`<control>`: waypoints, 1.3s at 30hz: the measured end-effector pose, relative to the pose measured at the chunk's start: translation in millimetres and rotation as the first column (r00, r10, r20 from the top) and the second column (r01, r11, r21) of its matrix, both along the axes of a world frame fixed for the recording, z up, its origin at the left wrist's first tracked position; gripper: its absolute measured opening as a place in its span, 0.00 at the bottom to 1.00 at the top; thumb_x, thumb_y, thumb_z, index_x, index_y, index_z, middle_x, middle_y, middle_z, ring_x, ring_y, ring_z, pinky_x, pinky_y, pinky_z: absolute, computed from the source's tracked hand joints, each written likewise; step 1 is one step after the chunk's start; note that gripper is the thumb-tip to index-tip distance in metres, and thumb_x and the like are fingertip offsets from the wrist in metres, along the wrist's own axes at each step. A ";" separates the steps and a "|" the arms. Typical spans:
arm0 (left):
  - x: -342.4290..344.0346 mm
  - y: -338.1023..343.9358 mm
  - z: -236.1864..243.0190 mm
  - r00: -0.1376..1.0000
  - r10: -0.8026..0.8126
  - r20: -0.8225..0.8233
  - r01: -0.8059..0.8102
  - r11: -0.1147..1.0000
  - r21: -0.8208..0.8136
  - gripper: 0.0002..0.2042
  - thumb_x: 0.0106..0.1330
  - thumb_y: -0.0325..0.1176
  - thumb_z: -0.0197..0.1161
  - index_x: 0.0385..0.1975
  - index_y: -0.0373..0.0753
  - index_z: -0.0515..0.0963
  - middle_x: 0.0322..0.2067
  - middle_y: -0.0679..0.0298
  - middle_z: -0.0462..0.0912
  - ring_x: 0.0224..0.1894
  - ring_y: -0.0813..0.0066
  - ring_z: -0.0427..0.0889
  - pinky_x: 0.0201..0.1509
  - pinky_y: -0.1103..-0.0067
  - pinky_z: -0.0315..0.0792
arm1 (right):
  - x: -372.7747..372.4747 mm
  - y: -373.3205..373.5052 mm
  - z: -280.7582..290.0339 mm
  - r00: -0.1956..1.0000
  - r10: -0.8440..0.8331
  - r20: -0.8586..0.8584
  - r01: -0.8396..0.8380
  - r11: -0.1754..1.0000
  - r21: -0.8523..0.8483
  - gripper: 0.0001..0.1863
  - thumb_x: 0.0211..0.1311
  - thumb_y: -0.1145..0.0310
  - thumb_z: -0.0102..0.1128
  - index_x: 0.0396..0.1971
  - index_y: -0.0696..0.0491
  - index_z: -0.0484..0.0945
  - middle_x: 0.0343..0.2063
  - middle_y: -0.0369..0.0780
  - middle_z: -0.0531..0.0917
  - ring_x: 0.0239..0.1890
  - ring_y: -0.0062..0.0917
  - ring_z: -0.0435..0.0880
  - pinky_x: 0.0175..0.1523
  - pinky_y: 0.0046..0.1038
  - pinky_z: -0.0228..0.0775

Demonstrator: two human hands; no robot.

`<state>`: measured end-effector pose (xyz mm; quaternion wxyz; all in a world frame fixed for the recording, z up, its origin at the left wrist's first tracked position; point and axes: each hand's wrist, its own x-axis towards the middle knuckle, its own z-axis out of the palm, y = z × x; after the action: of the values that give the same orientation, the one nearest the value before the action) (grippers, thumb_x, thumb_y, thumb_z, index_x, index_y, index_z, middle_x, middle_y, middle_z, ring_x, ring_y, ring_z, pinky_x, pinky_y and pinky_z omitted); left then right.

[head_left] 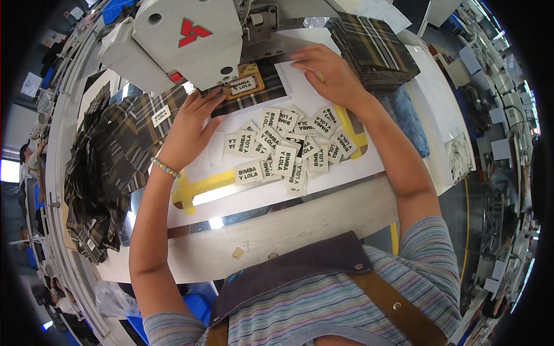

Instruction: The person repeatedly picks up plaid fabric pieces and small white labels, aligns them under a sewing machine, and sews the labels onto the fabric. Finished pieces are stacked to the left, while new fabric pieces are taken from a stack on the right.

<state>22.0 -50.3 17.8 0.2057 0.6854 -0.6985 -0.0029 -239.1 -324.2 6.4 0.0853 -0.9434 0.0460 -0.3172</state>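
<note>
Head view: a pale printed label (pixel 243 85) is being framed by a yellow clamp plate (pixel 258 82) under the head of a sewing machine (pixel 190 40), over a dark plaid piece (pixel 271 95) that is lying on the table (pixel 277 213). The step in hand is being judged as the setting of this label on the cloth for stitching. The next move seems to be calling for the cloth to be kept flat and square, and for both hands to be kept clear of the needle area.

The left hand (pixel 199 112) is being reached forward from the lower left, back of the hand upward, its fingers extended and loosely together, the thumb set apart; nothing is being gripped. Its fingertips are lying just beside the clamp plate, though whether cloth is being pressed cannot be told for sure. The right hand (pixel 332 75) is being turned inward at the far right of the plaid piece, its fingers released and slightly curled, with nothing being grasped; the elbow is being bent outward.

Between the forearms a heap of loose labels (pixel 283 153) is lying. A stack of folded plaid cloth (pixel 378 46) is standing beyond the right hand.
</note>
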 end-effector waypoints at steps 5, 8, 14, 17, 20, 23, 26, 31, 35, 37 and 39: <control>-14.8 -17.5 5.3 1.000 -0.010 -0.021 0.011 0.999 0.045 0.21 0.75 0.31 0.65 0.66 0.37 0.79 0.71 0.57 0.77 0.70 0.48 0.73 0.77 0.63 0.65 | -0.7 -12.6 -0.3 0.999 0.040 -0.018 -0.039 0.997 0.060 0.16 0.66 0.79 0.61 0.51 0.55 0.89 0.58 0.41 0.87 0.65 0.38 0.80 0.69 0.38 0.75; -13.8 -24.8 -4.7 0.997 -0.077 -0.013 0.077 0.997 0.031 0.21 0.75 0.32 0.65 0.66 0.37 0.79 0.71 0.57 0.77 0.71 0.50 0.73 0.78 0.63 0.63 | -3.2 -13.9 0.1 0.998 0.065 -0.013 -0.064 0.993 0.098 0.16 0.66 0.79 0.61 0.51 0.55 0.89 0.58 0.41 0.87 0.66 0.39 0.80 0.69 0.38 0.75; -15.7 -22.9 2.7 0.999 -0.021 0.036 0.017 0.994 0.107 0.21 0.74 0.33 0.65 0.66 0.37 0.80 0.71 0.59 0.78 0.72 0.53 0.73 0.78 0.63 0.64 | -4.8 -13.7 0.0 0.997 0.058 -0.049 -0.054 0.994 0.098 0.16 0.66 0.79 0.61 0.51 0.56 0.89 0.57 0.41 0.87 0.66 0.39 0.79 0.69 0.38 0.74; -12.4 -23.6 0.7 0.994 -0.071 0.077 0.066 0.996 0.067 0.21 0.74 0.33 0.65 0.65 0.36 0.80 0.71 0.60 0.78 0.71 0.54 0.73 0.77 0.63 0.65 | -2.6 -15.2 -0.8 0.998 0.061 -0.021 -0.060 0.996 0.061 0.14 0.68 0.75 0.61 0.49 0.55 0.90 0.55 0.40 0.87 0.63 0.37 0.81 0.68 0.38 0.76; -10.9 -24.0 1.6 0.996 -0.080 0.045 0.075 0.993 0.089 0.21 0.74 0.33 0.65 0.65 0.36 0.80 0.71 0.60 0.78 0.71 0.54 0.73 0.77 0.64 0.65 | -3.4 -15.4 -2.9 0.999 0.048 -0.026 -0.046 0.998 0.051 0.13 0.68 0.75 0.61 0.49 0.55 0.90 0.54 0.40 0.87 0.63 0.37 0.80 0.67 0.38 0.76; -8.2 -23.8 3.6 0.992 -0.107 0.063 0.101 0.991 0.093 0.21 0.74 0.33 0.65 0.66 0.36 0.80 0.71 0.60 0.77 0.70 0.55 0.74 0.76 0.65 0.65 | -2.8 -14.5 -0.9 0.998 0.058 -0.032 -0.055 0.995 0.085 0.13 0.68 0.75 0.62 0.48 0.56 0.90 0.54 0.40 0.87 0.63 0.38 0.81 0.67 0.38 0.76; -6.4 -24.2 5.8 0.990 -0.111 0.082 0.100 0.986 0.132 0.21 0.74 0.33 0.65 0.66 0.36 0.80 0.71 0.59 0.77 0.70 0.56 0.74 0.74 0.66 0.66 | -3.1 -16.6 -2.8 0.998 0.065 -0.026 -0.062 0.993 0.096 0.13 0.68 0.75 0.62 0.48 0.56 0.90 0.54 0.40 0.87 0.63 0.38 0.81 0.66 0.38 0.76; -4.5 -23.3 5.4 0.988 -0.133 0.076 0.127 0.988 0.089 0.21 0.75 0.33 0.64 0.66 0.37 0.80 0.70 0.59 0.78 0.68 0.57 0.76 0.72 0.67 0.66 | -2.4 -13.4 -0.9 0.997 0.065 -0.036 -0.062 0.994 0.089 0.13 0.67 0.76 0.62 0.48 0.56 0.89 0.54 0.41 0.87 0.62 0.38 0.81 0.66 0.38 0.76; -2.2 -26.1 3.4 0.983 -0.166 0.073 0.163 0.986 0.045 0.20 0.75 0.34 0.64 0.65 0.37 0.80 0.69 0.59 0.79 0.66 0.58 0.77 0.71 0.68 0.67 | -2.5 -13.0 -1.2 0.996 0.075 -0.040 -0.071 0.993 0.094 0.13 0.67 0.76 0.62 0.48 0.57 0.89 0.53 0.42 0.88 0.61 0.38 0.82 0.65 0.38 0.77; -4.2 -28.3 7.0 0.995 -0.101 0.027 0.097 0.989 0.108 0.20 0.76 0.34 0.63 0.66 0.38 0.80 0.69 0.58 0.80 0.65 0.55 0.77 0.70 0.67 0.67 | -2.5 -13.0 -3.5 0.997 0.075 -0.035 -0.071 0.992 0.101 0.13 0.67 0.76 0.62 0.48 0.57 0.89 0.53 0.42 0.88 0.61 0.38 0.82 0.65 0.38 0.77; -6.2 -30.0 8.3 0.998 -0.055 0.011 0.053 0.988 0.142 0.20 0.76 0.34 0.63 0.66 0.39 0.80 0.68 0.57 0.80 0.63 0.53 0.77 0.69 0.66 0.68 | -4.8 -11.9 -4.8 0.997 0.074 -0.033 -0.070 0.992 0.104 0.12 0.68 0.76 0.62 0.47 0.57 0.89 0.53 0.43 0.88 0.61 0.38 0.82 0.65 0.38 0.77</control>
<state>15.8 -80.3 26.1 0.1511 0.6792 -0.7163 -0.0531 -243.8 -336.0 1.6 0.1444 -0.9445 0.0299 -0.2935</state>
